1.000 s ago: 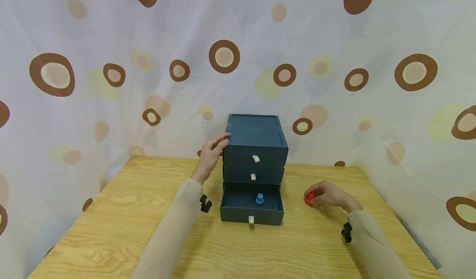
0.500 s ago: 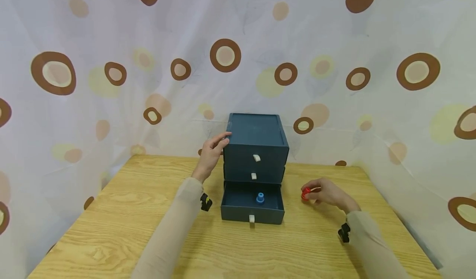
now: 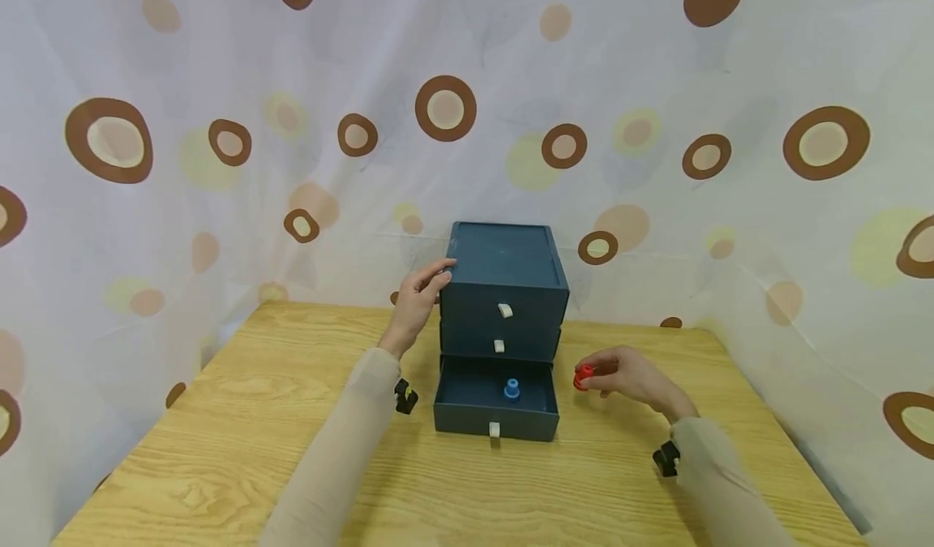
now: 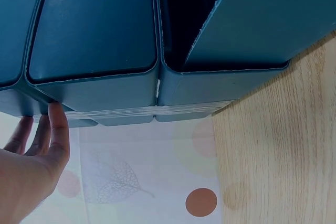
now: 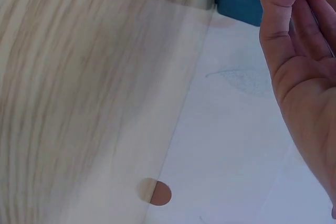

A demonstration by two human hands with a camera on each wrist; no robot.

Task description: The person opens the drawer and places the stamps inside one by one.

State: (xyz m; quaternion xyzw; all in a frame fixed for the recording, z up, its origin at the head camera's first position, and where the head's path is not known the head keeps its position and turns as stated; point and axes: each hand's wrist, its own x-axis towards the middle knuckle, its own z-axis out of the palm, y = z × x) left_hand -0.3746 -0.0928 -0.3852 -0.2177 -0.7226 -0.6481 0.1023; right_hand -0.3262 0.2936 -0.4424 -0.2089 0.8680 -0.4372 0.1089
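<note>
A dark blue drawer cabinet (image 3: 503, 255) stands at the back of the table, its bottom drawer (image 3: 496, 424) pulled out. Inside that drawer a small blue stepped, cone-like piece (image 3: 512, 390) stands upright. My left hand (image 3: 413, 308) rests its fingertips against the cabinet's upper left side; in the left wrist view the fingers (image 4: 59, 129) lie straight along its side wall. To the right of the drawer, my right hand (image 3: 631, 377) pinches a similar red piece (image 3: 583, 377) between thumb and fingers. Only a sliver of red shows in the right wrist view.
White pull tabs (image 3: 505, 310) stick out from the drawer fronts. The wooden table (image 3: 219, 442) ends at a patterned curtain (image 3: 635, 61) behind the cabinet and at both sides. White tape or string (image 4: 131, 112) runs across the cabinet's side.
My right hand has moved left toward the open drawer, carrying the red piece with it. The left hand stays on the cabinet, and the drawer and blue piece have not moved.
</note>
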